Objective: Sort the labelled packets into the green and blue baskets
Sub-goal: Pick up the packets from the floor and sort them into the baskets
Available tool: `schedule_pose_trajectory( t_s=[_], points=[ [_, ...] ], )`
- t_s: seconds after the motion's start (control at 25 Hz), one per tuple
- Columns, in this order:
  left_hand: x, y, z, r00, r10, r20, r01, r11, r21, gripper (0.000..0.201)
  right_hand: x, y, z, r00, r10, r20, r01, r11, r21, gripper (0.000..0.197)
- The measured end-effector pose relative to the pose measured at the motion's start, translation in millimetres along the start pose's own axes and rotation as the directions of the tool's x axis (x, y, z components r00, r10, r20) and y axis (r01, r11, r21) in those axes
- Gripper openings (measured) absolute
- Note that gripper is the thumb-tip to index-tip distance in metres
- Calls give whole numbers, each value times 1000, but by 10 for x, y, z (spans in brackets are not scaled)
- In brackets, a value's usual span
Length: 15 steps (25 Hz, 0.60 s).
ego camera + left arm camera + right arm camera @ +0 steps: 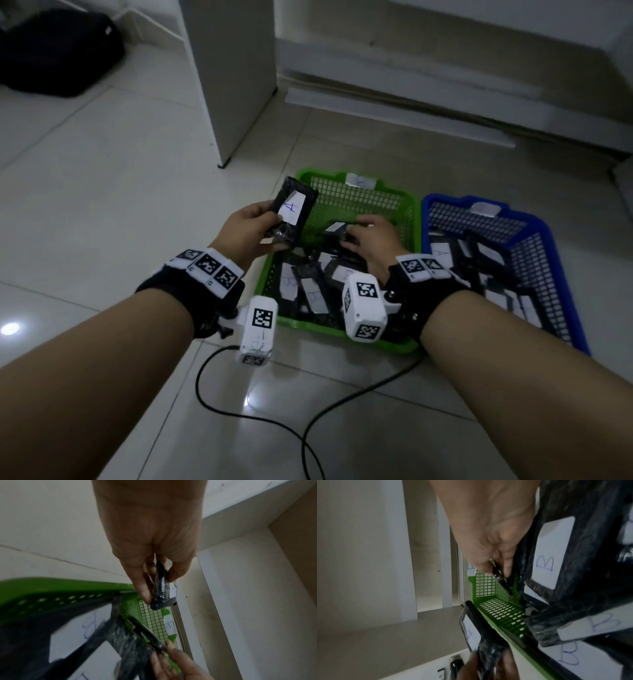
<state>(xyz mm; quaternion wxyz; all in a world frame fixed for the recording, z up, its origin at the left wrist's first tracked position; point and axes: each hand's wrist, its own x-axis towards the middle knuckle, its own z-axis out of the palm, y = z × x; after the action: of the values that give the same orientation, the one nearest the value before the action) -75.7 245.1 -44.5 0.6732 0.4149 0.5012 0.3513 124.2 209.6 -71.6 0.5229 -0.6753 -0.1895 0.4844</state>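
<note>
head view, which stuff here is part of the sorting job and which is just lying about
Job:
- green basket
- blue basket
- packet marked A, held by left hand
- packet pinched by right hand
- B packets in the green basket

Lying about:
- black bag
- cables
- white cabinet

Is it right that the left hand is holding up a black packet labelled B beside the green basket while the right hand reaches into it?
Not quite. In the head view the black packet in the left hand is labelled A, not B. It is beside the green basket, and the right hand reaches into that basket.
</note>
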Motion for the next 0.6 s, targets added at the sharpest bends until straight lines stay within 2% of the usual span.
schedule_pose_trajectory(
  t_s=[0.08, 0.16, 0.2, 0.28, 0.32, 0.4, 0.44, 0.6],
  points=[
    [-10, 22, 214, 1000, -19, 20, 19, 1000, 10, 32, -36, -63, -134, 999, -33, 44, 40, 983, -182, 31],
    [-22, 82, 472, 999, -43, 34, 42, 999, 14, 34, -136, -192, -408, 991, -79, 106, 117, 895, -430, 27],
    [-20, 122, 550, 998, -48, 34, 47, 998, 28, 37, -196, -251, -530, 981, -95, 168, 173, 821, -544, 20],
    [-38, 191, 871, 995, -72, 70, 66, 994, 86, 37, -384, -431, -976, 956, -108, 273, 281, 602, -747, 12],
    [-50, 210, 1019, 993, -73, 95, 60, 990, 131, 33, -457, -495, -1182, 947, -95, 306, 312, 493, -812, 13],
    [-147, 222, 1413, 982, -72, 173, 37, 980, 194, 20, -581, -565, -1633, 946, -87, 311, 321, 364, -874, 17],
    [-176, 176, 1587, 978, -71, 195, 29, 977, 211, 16, -628, -539, -1810, 948, -104, 301, 318, 338, -886, 18],
    [-175, -260, 2246, 954, -48, 296, -36, 961, 273, 9, -723, -186, -2376, 954, -219, 206, 275, 361, -891, 13]
  ],
)
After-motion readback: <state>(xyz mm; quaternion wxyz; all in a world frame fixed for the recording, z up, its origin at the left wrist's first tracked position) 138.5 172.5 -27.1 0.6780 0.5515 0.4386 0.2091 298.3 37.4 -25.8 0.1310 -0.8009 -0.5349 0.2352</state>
